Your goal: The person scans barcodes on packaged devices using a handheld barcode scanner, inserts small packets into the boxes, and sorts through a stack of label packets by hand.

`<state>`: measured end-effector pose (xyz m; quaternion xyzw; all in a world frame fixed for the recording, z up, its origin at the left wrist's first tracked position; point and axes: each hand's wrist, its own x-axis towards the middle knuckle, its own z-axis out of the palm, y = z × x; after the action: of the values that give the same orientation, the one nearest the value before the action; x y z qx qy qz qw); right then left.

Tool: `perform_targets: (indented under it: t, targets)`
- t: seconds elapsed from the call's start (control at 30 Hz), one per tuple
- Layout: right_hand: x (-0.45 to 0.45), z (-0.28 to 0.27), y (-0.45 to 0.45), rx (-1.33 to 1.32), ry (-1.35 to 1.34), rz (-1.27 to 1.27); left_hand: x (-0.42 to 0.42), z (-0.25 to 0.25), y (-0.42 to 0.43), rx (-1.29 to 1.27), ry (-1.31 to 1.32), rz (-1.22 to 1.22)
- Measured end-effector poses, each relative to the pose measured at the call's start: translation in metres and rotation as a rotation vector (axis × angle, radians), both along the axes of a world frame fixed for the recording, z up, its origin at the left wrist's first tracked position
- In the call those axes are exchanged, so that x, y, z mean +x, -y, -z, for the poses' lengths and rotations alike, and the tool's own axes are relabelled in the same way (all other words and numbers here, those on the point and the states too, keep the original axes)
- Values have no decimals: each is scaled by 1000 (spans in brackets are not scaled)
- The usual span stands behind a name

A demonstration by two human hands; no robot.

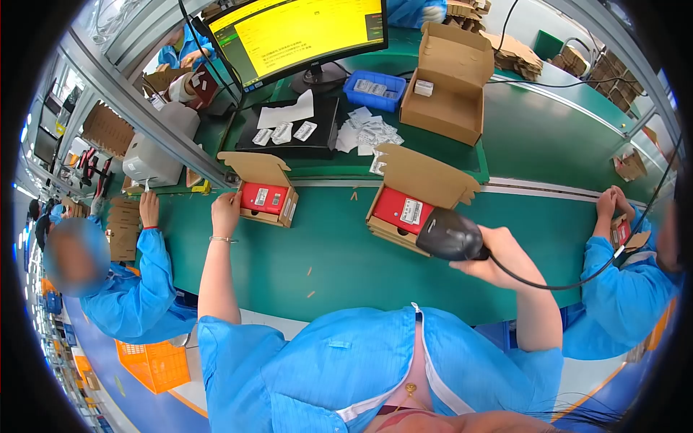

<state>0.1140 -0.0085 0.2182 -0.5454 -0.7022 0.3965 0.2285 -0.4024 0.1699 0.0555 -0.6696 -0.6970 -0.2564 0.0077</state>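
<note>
The right grip [502,256] is wrapped round a black scanner [451,237], whose head sits over the near right corner of an open carton [422,177] and hides part of it from me. In that carton, just left of the right grip, lies a red box [390,206] with a white label [411,211] facing up. The left grip [225,215] touches the left edge of a second open carton [253,164], which holds another labelled red box [254,193]; I can't tell whether its fingers pinch the cardboard or only rest there.

Both raised lids stand between the grips and the back of the table [332,245]. Past the left grip, a metal post [119,88] slants across in front of a printer [153,159]. Ahead, between the grips, I see a black case [326,119] bearing paper [285,113], a label heap [368,131], a blue bin [372,102] and a lit monitor [303,36]. A bigger box [451,58] gapes beyond the right grip. The scanner's cable [559,289] trails rightward from that grip, across a neighbour [621,296]. Another worker [133,296] is left of the left grip, near an orange crate [155,368].
</note>
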Motion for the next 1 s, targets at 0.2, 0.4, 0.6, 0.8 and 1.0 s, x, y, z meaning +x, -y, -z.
perform_targets:
  t: [0.2, 0.4, 0.6, 0.8, 1.0]
  targets:
    - [-15, 2, 25, 49, -78, -109, 44, -44, 42, -76, 190, -59]
    - [-31, 2, 21, 117, -298, -194, 109, -59, 82, -213, 654, 143]
    - [-10, -2, 32, 215, -215, -124, 164, -64, 81, -274, 680, 237]
    - [20, -6, 54, 186, -153, 63, 241, -77, 65, -309, 510, 372]
    - [25, -16, 36, 179, -133, 76, 240, -102, 72, -615, 1080, 456]
